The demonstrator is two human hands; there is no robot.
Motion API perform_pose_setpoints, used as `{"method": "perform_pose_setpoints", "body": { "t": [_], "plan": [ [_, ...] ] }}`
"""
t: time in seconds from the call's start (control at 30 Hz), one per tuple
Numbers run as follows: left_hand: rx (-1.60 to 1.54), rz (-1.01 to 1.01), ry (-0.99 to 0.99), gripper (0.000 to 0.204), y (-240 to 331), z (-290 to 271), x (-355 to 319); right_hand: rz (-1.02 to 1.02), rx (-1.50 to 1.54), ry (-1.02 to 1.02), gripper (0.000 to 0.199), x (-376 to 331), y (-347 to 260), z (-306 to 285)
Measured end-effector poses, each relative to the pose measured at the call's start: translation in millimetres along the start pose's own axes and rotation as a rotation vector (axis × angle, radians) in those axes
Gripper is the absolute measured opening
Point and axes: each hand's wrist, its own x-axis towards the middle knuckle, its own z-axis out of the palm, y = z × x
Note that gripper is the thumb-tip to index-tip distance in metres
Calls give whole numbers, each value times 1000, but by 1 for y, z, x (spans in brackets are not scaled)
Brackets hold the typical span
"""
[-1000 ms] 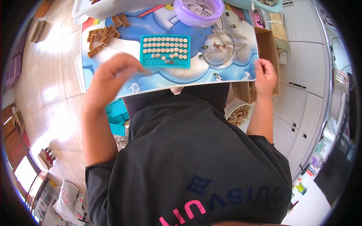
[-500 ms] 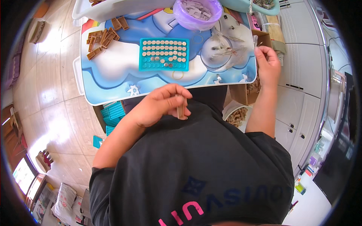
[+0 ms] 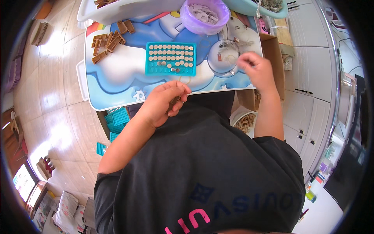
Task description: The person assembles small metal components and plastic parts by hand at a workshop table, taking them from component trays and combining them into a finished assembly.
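My left hand (image 3: 165, 102) is closed at the table's front edge, its fingers wrapped round a small brown plastic case (image 3: 175, 100), mostly hidden by the fingers. Over the table's right side hovers my right hand (image 3: 257, 71), thumb and fingertips pinched together; whatever is between them is too small to name. Just beyond it lie small parts with thin wires (image 3: 230, 45). A teal tray (image 3: 147, 64) stands mid-table with rows of round silvery discs (image 3: 171, 52), its front rows only partly filled. Several brown plastic cases (image 3: 111, 41) form a loose pile at the far left.
At the table's back stand a purple-lined bowl (image 3: 188, 27) of pale pieces, a white bin (image 3: 128, 11) and a light green basin (image 3: 237, 6). A cardboard box (image 3: 277, 58) adjoins the right edge. Below are a bucket of tan pieces (image 3: 245, 123) and more teal trays (image 3: 119, 117).
My right hand has come left from the table's right edge to over the tabletop. My left hand has risen slightly toward the table, its fingers now covering more of the brown case.
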Motion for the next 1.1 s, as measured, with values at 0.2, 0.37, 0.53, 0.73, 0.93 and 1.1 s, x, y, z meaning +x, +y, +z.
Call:
{"method": "perform_pose_setpoints", "body": {
  "t": [0.2,0.37,0.53,0.73,0.93,1.1],
  "plan": [
    [-11,28,79,15,-5,-12,-4,44,14,154,17,18,15,-19],
    [-14,43,117,15,-10,-14,-4,49,-236,330,28,78,51,-30],
    [-21,52,111,13,-10,-13,-5,338,-597,121,37,119,84,-34],
    [-31,48,129,15,-13,-14,-6,110,-166,657,21,102,80,-34],
    [26,66,95,17,-10,-8,-3,-438,383,1003,13,56,23,-17],
    [66,144,118,17,-9,-3,-4,-237,728,366,8,29,-10,13]
  ]
}}
